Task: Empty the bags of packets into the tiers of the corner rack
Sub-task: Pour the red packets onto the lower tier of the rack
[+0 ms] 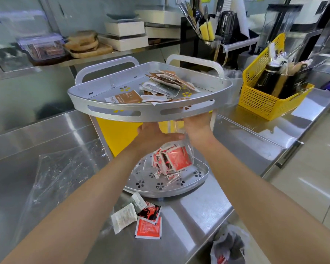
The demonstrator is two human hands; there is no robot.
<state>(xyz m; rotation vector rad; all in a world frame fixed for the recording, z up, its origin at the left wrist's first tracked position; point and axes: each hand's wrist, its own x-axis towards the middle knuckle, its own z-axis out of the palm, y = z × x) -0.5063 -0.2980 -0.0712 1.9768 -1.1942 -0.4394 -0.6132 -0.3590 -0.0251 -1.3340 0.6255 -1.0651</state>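
Observation:
A silver corner rack (111,108) stands on the steel counter. Its top tier holds a pile of brown and grey packets (164,84). Just under that tier, my left hand (154,133) and my right hand (198,124) both grip a clear plastic bag (176,147). The bag hangs with red packets (171,159) inside, over the lower tier (145,184). A few red packets and crumpled plastic lie on that lower tier. The fingertips of both hands are hidden by the top tier's rim.
Several loose packets (139,218), red and white, lie on the counter in front of the rack. An empty clear bag (59,174) lies to the left. A yellow basket (271,88) of bottles stands right, and another bag (229,246) lies low right.

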